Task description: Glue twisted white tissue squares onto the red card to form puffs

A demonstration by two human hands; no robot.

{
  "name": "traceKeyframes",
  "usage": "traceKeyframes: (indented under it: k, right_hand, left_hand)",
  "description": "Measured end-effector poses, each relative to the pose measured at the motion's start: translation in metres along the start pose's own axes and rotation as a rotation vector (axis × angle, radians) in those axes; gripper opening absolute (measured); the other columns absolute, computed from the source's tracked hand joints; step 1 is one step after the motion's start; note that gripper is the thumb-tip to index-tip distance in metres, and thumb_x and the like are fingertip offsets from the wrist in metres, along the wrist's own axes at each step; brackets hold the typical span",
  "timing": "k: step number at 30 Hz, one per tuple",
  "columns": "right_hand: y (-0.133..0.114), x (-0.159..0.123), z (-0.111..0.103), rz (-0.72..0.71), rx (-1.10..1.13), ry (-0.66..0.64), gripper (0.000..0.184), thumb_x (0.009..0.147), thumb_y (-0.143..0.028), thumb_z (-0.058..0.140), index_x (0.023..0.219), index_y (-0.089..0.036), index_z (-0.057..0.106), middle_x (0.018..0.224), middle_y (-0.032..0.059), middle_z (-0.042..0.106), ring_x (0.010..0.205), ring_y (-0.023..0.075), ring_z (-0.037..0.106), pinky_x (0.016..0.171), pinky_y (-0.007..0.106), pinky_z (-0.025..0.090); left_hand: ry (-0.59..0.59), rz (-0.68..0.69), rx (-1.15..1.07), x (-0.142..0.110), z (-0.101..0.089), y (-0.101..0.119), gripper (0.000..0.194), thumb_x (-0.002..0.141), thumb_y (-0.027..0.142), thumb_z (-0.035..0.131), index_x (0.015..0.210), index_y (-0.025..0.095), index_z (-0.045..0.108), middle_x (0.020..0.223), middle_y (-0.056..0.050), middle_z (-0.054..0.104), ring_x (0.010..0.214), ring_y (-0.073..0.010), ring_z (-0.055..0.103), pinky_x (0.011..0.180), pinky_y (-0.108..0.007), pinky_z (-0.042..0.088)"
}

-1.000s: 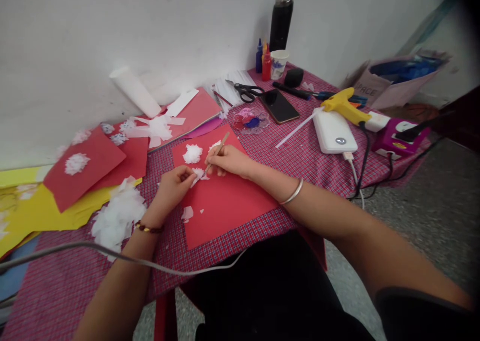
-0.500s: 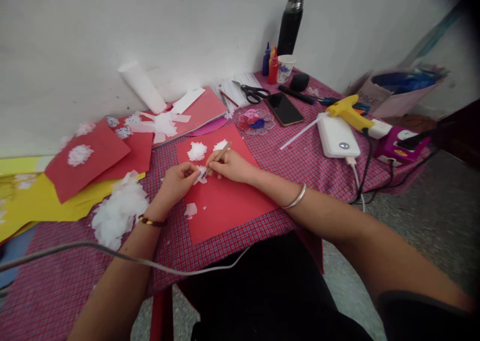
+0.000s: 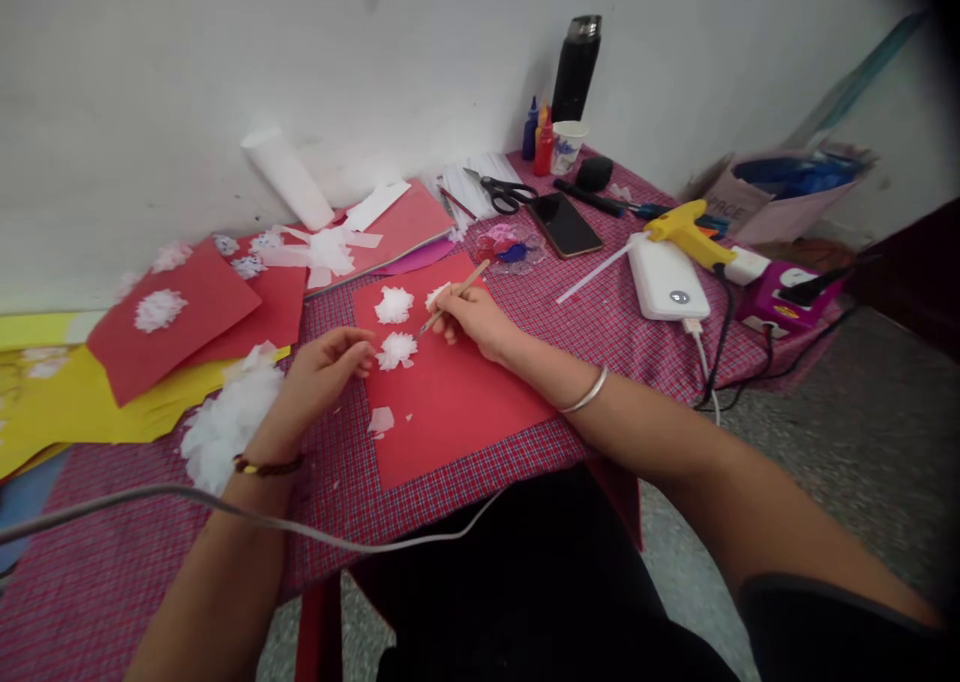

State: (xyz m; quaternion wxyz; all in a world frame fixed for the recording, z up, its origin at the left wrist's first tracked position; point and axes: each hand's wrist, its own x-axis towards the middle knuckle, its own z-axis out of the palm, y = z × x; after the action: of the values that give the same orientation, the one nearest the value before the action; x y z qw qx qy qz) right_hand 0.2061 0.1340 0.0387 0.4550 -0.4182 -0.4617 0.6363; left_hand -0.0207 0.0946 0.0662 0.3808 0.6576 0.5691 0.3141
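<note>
My right hand [image 3: 474,320] grips a thin wooden stick with a grey tip [image 3: 471,278], slanted down toward a white tissue-paper puff [image 3: 397,350]. That puff sits on a red sheet [image 3: 450,402], below a second white puff [image 3: 393,305]. A third one [image 3: 437,297] is partly hidden behind my right hand. Just left of the lower puff, my left hand [image 3: 326,372] hovers with its fingers loosely bent and apart, holding nothing that I can see. Small white paper scraps [image 3: 382,419] lie on the sheet's lower left.
Left of my left arm lies a heap of white tissue pieces [image 3: 232,422]. Red cards with puffs [image 3: 217,292] rest on yellow sheets [image 3: 142,412]. Behind are scissors [image 3: 504,194] and a phone [image 3: 565,225]. A yellow glue gun [image 3: 686,234] lies at the right. A cable [image 3: 322,530] crosses my left forearm.
My left hand has let go of the lower puff and drawn back left. My right hand has lifted the stick up and to the right, leaving the puff uncovered.
</note>
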Motion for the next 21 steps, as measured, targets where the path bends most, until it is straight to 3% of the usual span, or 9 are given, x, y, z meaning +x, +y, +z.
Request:
traceKeyframes:
  k: [2,5,9,14,18,21]
  right_hand:
    - [-0.002,-0.001,0.0,0.018,-0.006,-0.026,0.022,0.091,-0.012,0.044,0.071,-0.017,0.053,0.052,-0.003,0.059,0.04,0.0063,0.048,0.04,0.017,0.04]
    - [-0.004,-0.004,0.001,0.027,-0.028,-0.054,0.023,0.091,-0.01,0.045,0.071,-0.016,0.054,0.051,-0.003,0.058,0.04,0.0058,0.048,0.04,0.016,0.039]
    - [-0.005,-0.006,0.003,0.03,-0.031,-0.066,0.024,0.093,-0.01,0.045,0.071,-0.016,0.054,0.051,-0.0025,0.059,0.039,0.0058,0.048,0.039,0.016,0.038]
    - [-0.004,-0.008,0.006,0.017,-0.003,-0.086,0.023,0.093,-0.01,0.045,0.072,-0.016,0.054,0.051,-0.0035,0.06,0.039,0.0053,0.048,0.04,0.015,0.038]
    - [-0.009,-0.016,0.01,-0.075,0.056,-0.15,0.016,0.091,-0.014,0.048,0.076,-0.017,0.055,0.057,-0.0029,0.064,0.041,0.0054,0.049,0.043,0.017,0.04]
    - [-0.014,-0.024,0.012,-0.138,0.049,-0.221,0.011,0.089,-0.016,0.052,0.079,-0.017,0.056,0.064,-0.0012,0.068,0.045,0.0058,0.052,0.047,0.019,0.042]
  left_hand:
    - [0.006,0.0,0.101,-0.014,-0.008,0.002,0.023,0.078,0.039,0.065,0.09,0.02,0.067,0.077,-0.003,0.067,0.067,-0.016,0.06,0.062,-0.027,0.049]
    - [-0.127,-0.015,0.173,-0.033,-0.009,-0.003,0.02,0.074,0.038,0.067,0.083,0.02,0.066,0.074,-0.003,0.066,0.065,-0.0167,0.059,0.059,-0.028,0.046]
    - [-0.219,-0.011,0.262,-0.049,0.001,-0.015,0.024,0.076,0.039,0.067,0.093,0.022,0.064,0.073,0.0,0.062,0.064,-0.0161,0.056,0.057,-0.027,0.044]
    - [-0.282,0.035,0.357,-0.05,0.003,-0.004,0.021,0.078,0.036,0.064,0.067,0.019,0.059,0.068,0.0,0.057,0.061,-0.0142,0.05,0.056,-0.026,0.038]
    - [-0.063,-0.098,0.037,-0.039,0.002,0.014,0.023,0.075,0.038,0.068,0.068,0.019,0.058,0.062,0.002,0.057,0.056,-0.0118,0.049,0.054,-0.024,0.036]
    - [0.083,-0.16,-0.251,-0.026,0.007,0.021,0.023,0.065,0.034,0.076,0.071,0.018,0.06,0.061,0.002,0.06,0.053,-0.0101,0.051,0.054,-0.023,0.039]
